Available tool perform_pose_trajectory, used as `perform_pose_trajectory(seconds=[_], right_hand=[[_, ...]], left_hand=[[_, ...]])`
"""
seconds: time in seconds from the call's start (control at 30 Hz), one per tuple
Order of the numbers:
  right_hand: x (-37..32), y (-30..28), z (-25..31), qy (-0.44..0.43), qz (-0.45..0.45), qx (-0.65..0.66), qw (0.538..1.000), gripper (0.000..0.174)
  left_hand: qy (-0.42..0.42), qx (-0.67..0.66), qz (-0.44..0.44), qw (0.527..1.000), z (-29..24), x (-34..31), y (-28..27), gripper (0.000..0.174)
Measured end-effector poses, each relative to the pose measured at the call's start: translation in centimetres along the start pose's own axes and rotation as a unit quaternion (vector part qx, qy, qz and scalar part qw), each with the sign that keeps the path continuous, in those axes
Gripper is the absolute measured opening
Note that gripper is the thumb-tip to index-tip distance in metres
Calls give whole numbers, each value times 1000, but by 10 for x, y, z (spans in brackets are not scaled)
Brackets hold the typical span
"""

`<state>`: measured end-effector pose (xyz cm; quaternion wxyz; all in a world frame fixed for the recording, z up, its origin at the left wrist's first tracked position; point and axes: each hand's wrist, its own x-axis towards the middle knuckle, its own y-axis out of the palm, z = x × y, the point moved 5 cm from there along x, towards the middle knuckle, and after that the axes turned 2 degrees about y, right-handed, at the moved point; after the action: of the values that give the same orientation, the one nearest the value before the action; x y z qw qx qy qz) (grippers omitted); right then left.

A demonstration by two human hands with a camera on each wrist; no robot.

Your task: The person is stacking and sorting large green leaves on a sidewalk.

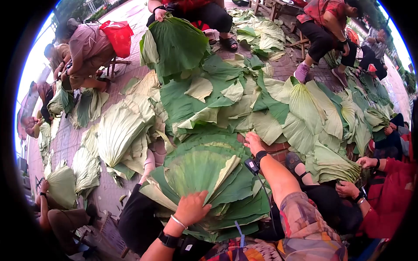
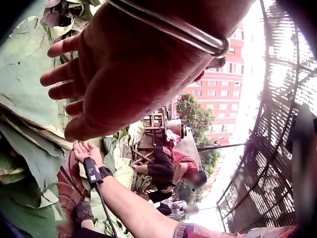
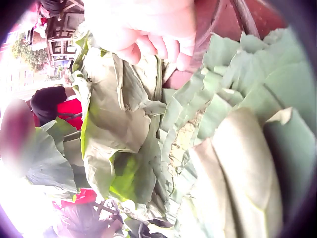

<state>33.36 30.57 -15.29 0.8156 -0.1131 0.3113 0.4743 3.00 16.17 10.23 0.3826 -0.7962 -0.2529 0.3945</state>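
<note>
A layered stack of large green lotus leaves (image 1: 254, 208) lies across the wearer's lap. On top, a folded lotus leaf (image 1: 191, 169) fans out, its pale edge turned over on the right side. My left hand (image 1: 193, 209) is over the near end of this leaf, slightly blurred. Its fingers look extended above the leaf in the left wrist view, with nothing gripped. Beyond the stack's far right edge, my right hand (image 1: 254, 143) hovers with loosely bent fingers and holds nothing. In the right wrist view, the right hand (image 3: 153, 32) hangs beside the leaf pile (image 3: 237, 99).
Loose lotus leaves (image 1: 204, 95) cover the brick paving ahead, with a pale heap (image 1: 122, 130) at the left. Opposite, a seated person holds up a dark green leaf (image 1: 178, 45). Another person at the right handles a leaf bundle (image 1: 333, 163). A cable runs from the right wrist.
</note>
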Motion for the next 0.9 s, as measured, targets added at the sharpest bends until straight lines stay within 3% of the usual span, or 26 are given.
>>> perform_pose_trajectory(seconds=[0.07, 0.2, 0.27, 0.37, 0.53, 0.6, 0.67, 0.7, 0.9], right_hand=[[17, 5, -4, 7, 13, 5, 1000, 26], [42, 4, -2, -7, -22, 139, 990, 21], [53, -1, -5, 74, -58, 233, 968, 23], [43, 1, 16, 67, -70, 201, 975, 27], [46, 27, 54, -13, -43, 178, 983, 24], [52, 35, 71, 19, -89, 206, 974, 19], [66, 37, 88, 56, -43, 127, 989, 18], [54, 38, 105, 54, -62, 110, 990, 17], [5, 72, 213, -52, 32, 133, 989, 19]], left_hand=[[22, -20, -34, 999, -6, -1, -7, 49], [15, -25, -7, 1000, -3, -2, -6, 50], [18, -26, -6, 999, -2, -3, -4, 50], [21, -21, -3, 1000, -3, -5, -2, 50], [39, -23, -19, 999, -6, -9, -3, 49], [40, -23, -24, 999, -7, -9, -3, 49], [38, -24, -32, 998, -6, -9, -3, 49], [38, -17, -26, 999, -6, -9, -1, 49], [13, -2, 12, 1000, -9, -8, -3, 48]])
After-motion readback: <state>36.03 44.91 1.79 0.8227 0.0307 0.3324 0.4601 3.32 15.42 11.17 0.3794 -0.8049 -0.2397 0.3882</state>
